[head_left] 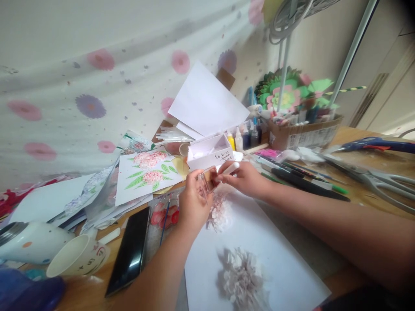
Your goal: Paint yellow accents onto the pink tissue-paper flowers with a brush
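The left hand (193, 202) has its fingers curled round a small clear case (212, 179) near the middle of the frame. It looks light, hard and smooth, so it may slip or crack; its side edges seem best to hold. It has see-through sides and a brownish-pink part. Just below, the pinkish ruffled flower (221, 214) looks soft and easy to squash. Next comes a white stick (231, 168), likely light and stiff, good to hold like a pencil. The right hand (244, 179) pinches it. Near the bottom, a whitish ruffled flower (242, 274) sits on white paper (282, 246).
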Available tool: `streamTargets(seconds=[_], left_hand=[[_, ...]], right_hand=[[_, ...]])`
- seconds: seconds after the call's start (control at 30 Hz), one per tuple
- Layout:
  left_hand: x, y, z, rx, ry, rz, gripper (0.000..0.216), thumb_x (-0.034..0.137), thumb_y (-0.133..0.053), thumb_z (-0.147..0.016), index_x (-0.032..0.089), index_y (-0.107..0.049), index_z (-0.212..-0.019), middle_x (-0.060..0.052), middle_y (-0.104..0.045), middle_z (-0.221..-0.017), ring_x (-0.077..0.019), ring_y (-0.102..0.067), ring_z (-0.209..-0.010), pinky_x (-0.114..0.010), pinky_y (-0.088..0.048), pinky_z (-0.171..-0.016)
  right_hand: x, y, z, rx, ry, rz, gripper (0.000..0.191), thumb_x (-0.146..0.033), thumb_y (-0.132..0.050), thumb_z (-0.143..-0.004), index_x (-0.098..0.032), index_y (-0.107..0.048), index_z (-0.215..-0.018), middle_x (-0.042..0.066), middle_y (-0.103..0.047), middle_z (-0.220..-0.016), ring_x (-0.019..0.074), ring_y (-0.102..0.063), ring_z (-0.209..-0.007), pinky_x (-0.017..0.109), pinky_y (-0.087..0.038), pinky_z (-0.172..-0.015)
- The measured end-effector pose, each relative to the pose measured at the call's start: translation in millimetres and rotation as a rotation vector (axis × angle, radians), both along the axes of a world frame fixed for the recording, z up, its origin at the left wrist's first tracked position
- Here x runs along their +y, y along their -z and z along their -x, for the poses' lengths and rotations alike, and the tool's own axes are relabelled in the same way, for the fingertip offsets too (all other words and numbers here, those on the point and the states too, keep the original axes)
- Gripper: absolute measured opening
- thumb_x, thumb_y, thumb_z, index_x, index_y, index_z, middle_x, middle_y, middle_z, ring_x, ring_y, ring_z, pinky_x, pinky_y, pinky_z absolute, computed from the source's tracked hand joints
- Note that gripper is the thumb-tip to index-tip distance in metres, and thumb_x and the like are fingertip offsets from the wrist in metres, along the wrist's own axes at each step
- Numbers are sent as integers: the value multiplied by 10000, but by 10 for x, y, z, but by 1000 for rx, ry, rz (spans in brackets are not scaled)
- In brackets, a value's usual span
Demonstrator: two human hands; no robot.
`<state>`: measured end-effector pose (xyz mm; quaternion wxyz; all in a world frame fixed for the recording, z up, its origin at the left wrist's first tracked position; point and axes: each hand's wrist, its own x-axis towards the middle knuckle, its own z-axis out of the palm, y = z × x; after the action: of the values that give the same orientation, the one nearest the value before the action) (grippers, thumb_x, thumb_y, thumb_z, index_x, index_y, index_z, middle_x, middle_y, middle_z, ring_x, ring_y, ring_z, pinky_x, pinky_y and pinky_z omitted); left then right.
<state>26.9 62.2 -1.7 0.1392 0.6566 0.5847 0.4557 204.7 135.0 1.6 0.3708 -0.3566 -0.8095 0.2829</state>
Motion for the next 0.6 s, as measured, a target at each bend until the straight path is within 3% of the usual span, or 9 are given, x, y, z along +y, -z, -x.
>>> streamTargets(seconds=[0.1, 0.23, 0.33, 0.43, 0.6], left_hand=[[11, 0, 10, 3, -14, -1, 556, 62, -663, -725, 257, -472, -1209, -14, -750, -926, -223, -754, -843, -325, -579, -739], [2, -14, -5, 2, 1, -8, 578, 52, -671, -719, 259, -470, -1219, -17, -754, -963, -224, -753, -910, -325, -580, -782], [-2, -9, -12, -1, 7, -1, 572, 56, -675, -730, 258, -466, -1223, -30, -758, -1009, -225, -751, -946, -325, -580, -791], [5, 0, -4, 3, 1, 9, 558, 49, -667, -735, 257, -471, -1215, -28, -760, -986, -224, -756, -910, -327, -581, -768], [-7, -19, -18, -4, 9, 8, 569, 44, -667, -725, 258, -474, -1216, -20, -751, -980, -225, -752, -917, -315, -585, -755]], right_hand=[[37, 19, -15, -31, -1, 25, 220, -339, -625, -949, -151, -665, -1054, 35, -705, -994, 146, -682, -802, 331, -588, -713], [61, 8, -27, 23, 86, -17, 223, -346, -599, -963, -160, -663, -1070, 51, -700, -1058, 171, -682, -895, 377, -582, -797], [21, -3, -14, 29, 18, -27, 213, -338, -614, -956, -154, -668, -1049, 48, -708, -1043, 174, -689, -910, 384, -583, -811], [25, 3, -16, -10, -39, -9, 205, -336, -630, -948, -146, -672, -1016, 30, -713, -965, 146, -689, -806, 339, -590, -731], [82, -11, -36, 26, 104, -58, 225, -349, -596, -965, -159, -662, -1066, 48, -702, -1039, 169, -683, -886, 376, -581, -793]])
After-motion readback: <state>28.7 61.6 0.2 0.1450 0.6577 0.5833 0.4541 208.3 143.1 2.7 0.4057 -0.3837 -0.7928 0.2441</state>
